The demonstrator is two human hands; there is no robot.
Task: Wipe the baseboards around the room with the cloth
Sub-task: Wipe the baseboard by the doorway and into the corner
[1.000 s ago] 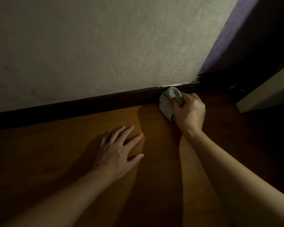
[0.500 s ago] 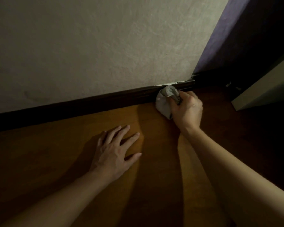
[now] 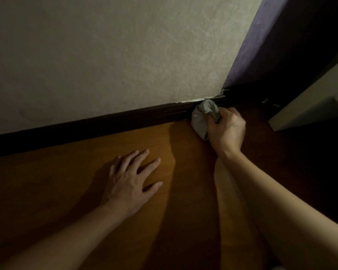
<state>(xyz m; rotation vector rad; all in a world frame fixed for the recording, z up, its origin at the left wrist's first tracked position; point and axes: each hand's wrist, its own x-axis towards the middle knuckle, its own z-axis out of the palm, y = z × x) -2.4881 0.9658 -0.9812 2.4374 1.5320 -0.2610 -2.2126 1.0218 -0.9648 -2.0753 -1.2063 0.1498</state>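
The left hand (image 3: 129, 182) lies flat on the wooden floor (image 3: 47, 182), its fingers (image 3: 141, 158) straight and spread and holding nothing. It sits where it did a second ago, so it reads as a prop for the body's weight.

Further out, the right hand (image 3: 227, 129) grips the grey cloth (image 3: 200, 119), with its fingers (image 3: 225, 114) curled tight round the bunched top. The loose part of the cloth hangs down to the floor line. This is what has changed: over the last second the cloth has slid right along the dark baseboard (image 3: 105, 121), and it now presses on the board just short of the corner (image 3: 223, 92). It had been a little further from the corner before.

The stroke along this stretch therefore looks almost finished. What seems left here is the last bit of board into the corner, where a wadded cloth may not reach the joint unless it is pushed in.

Above the cloth, a pale strip of chipped paint (image 3: 191, 100) runs along the top of the board below the cream wall (image 3: 125, 55). Beyond the corner a purple wall (image 3: 261, 36) runs off into shadow, and its baseboard is too dark to judge. A pale furniture edge (image 3: 310, 98) stands near it and may crowd the hand as the wiping moves on that way
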